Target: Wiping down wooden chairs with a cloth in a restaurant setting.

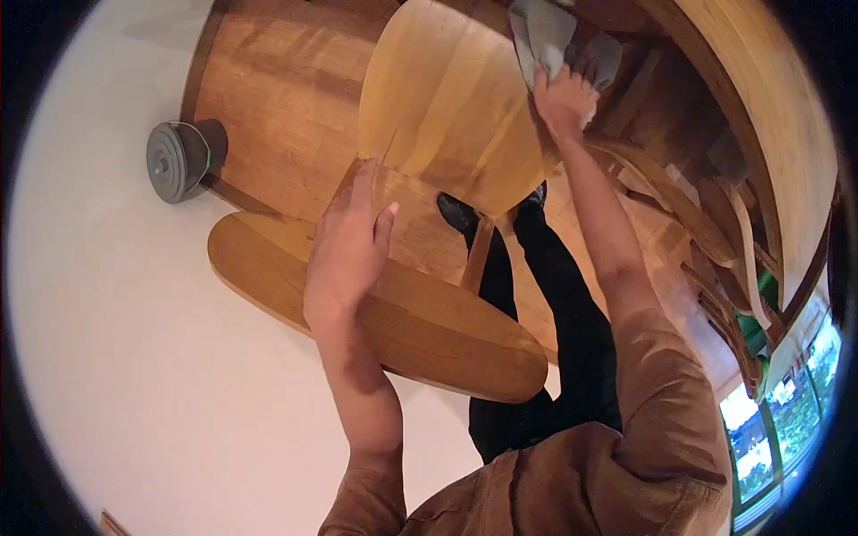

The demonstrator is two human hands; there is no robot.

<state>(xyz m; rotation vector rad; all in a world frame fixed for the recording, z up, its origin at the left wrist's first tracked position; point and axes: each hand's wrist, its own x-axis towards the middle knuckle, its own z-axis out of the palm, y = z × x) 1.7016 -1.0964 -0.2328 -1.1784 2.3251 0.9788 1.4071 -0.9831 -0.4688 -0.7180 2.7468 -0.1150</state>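
A wooden chair stands in front of me, its pale rounded seat (447, 98) at the top middle and its long curved backrest (447, 335) nearer to me. My left hand (349, 241) lies over the backrest beside one of its supports, fingers stretched toward the seat and thumb apart; nothing shows in it. At the seat's right edge, my right hand (565, 96) holds a light grey cloth (542, 36). Part of the cloth drapes beyond the fingers along the edge, and some of it is hidden under the hand.
A dark grey lidded bucket (168, 163) with a wire handle stands by the white wall (134, 357) at left. On the right are a large curved wooden tabletop edge (760, 98) and several wooden chair parts (688, 205). Windows (786, 420) show at lower right. My shoes are on the wooden floor (277, 98).
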